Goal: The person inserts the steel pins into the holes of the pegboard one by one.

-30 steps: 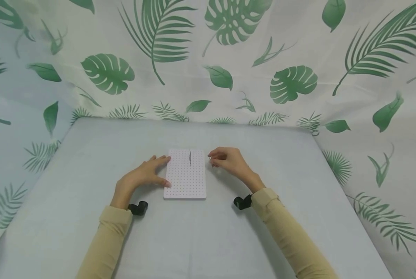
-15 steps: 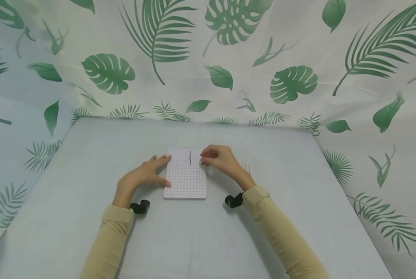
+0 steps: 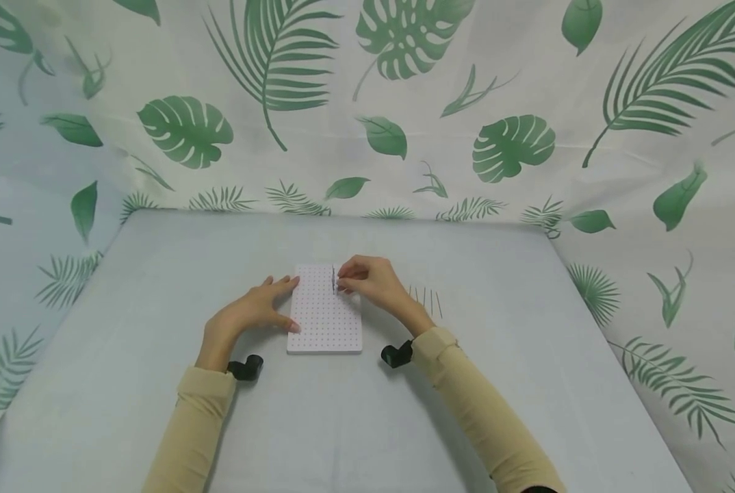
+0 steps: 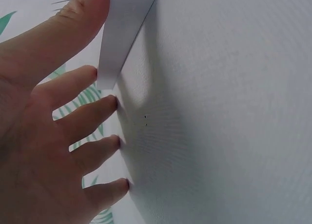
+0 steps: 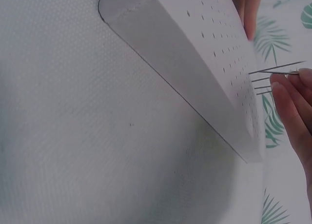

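Note:
A white pegboard (image 3: pixel 324 329) with rows of small holes lies on the table. Along its left side is my left hand (image 3: pixel 247 308), fingers spread, its thumb and a fingertip touching the edge. Over the board's upper right, my right hand (image 3: pixel 370 279) pinches a thin dark metal pin (image 5: pixel 268 72) between thumb and fingertips. The pin's tip points at the board's holes; whether it has entered one I cannot tell. Just beside it, several similar pins (image 5: pixel 262 88) stand upright in the board, seen in the head view as a dark line.
Several loose pins (image 3: pixel 431 301) lie side by side on the table right of the board, partly behind the right wrist. The pale table (image 3: pixel 318 424) meets a leaf-printed curtain (image 3: pixel 429 137) at the back and sides. Each wrist wears a small black camera (image 3: pixel 397 355).
My right hand has moved left from beside the board to over its upper right, by the standing pins. The loose pins have come into view behind it. My left hand stays put.

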Motion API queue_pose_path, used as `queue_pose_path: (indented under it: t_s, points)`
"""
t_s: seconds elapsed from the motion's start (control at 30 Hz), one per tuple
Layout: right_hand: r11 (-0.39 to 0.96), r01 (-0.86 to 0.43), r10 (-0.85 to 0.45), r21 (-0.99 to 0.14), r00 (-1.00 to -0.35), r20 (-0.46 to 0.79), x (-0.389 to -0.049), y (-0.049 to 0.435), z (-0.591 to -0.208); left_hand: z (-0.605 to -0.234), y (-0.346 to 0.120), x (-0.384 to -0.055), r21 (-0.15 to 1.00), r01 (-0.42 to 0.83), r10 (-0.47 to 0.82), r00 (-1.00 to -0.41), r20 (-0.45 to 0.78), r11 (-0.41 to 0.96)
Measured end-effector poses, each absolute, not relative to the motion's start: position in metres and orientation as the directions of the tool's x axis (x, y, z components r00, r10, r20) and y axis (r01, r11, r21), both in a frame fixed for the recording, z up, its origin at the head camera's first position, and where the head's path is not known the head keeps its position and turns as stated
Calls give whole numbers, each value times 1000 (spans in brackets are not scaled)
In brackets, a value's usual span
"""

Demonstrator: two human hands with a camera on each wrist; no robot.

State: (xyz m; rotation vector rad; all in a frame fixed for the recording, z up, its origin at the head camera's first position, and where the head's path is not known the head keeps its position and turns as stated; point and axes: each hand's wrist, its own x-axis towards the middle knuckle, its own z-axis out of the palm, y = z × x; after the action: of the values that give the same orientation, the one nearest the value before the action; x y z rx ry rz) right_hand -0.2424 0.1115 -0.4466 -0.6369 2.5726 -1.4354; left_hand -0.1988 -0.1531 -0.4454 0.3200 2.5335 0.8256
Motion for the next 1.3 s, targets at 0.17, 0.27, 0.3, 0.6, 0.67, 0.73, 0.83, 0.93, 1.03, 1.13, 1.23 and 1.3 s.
queue_pose_path:
  t_s: [0.17, 0.27, 0.3, 0.6, 0.67, 0.73, 0.83, 0.93, 1.03, 1.13, 1.23, 1.3]
  points:
    - [454, -324, -444, -830, -890, 104, -243, 109, -446, -444, -154, -198, 603, 88, 351, -875, -334, 793]
    - [468, -337, -453, -817, -885, 106, -243, 108, -447, -443, -154, -198, 603, 85, 349, -875, -336, 793]
    - [474, -339, -453, -813, -885, 105, -243, 109, -447, -442, -153, -198, 603, 85, 349, -875, -335, 793]
    - [487, -378, -472, -788, -872, 127, -244, 109, -449, -443, -153, -200, 595, 86, 344, -878, -334, 799]
    - [486, -385, -479, -785, -868, 130, -244, 109, -448, -444, -153, -201, 595, 91, 346, -878, -331, 799]
    - [485, -387, -484, -784, -866, 127, -244, 109, -448, -444, -154, -201, 594, 92, 347, -878, -331, 799]
    - [488, -395, -496, -778, -859, 124, -244, 108, -448, -444, -154, -201, 598, 92, 347, -879, -327, 796]
    - [492, -406, -514, -770, -849, 119, -243, 107, -450, -444, -155, -201, 604, 95, 351, -879, -322, 791]
    - [491, -411, -522, -768, -845, 119, -242, 106, -452, -445, -155, -201, 611, 97, 357, -877, -321, 786]
    - [491, -404, -521, -772, -846, 112, -241, 105, -453, -446, -155, -200, 612, 92, 357, -875, -326, 785]
    - [503, -388, -518, -772, -851, 90, -240, 103, -452, -448, -155, -200, 612, 86, 351, -877, -329, 786]
    - [514, -379, -516, -769, -853, 76, -240, 102, -452, -448, -155, -199, 611, 81, 346, -878, -330, 788]
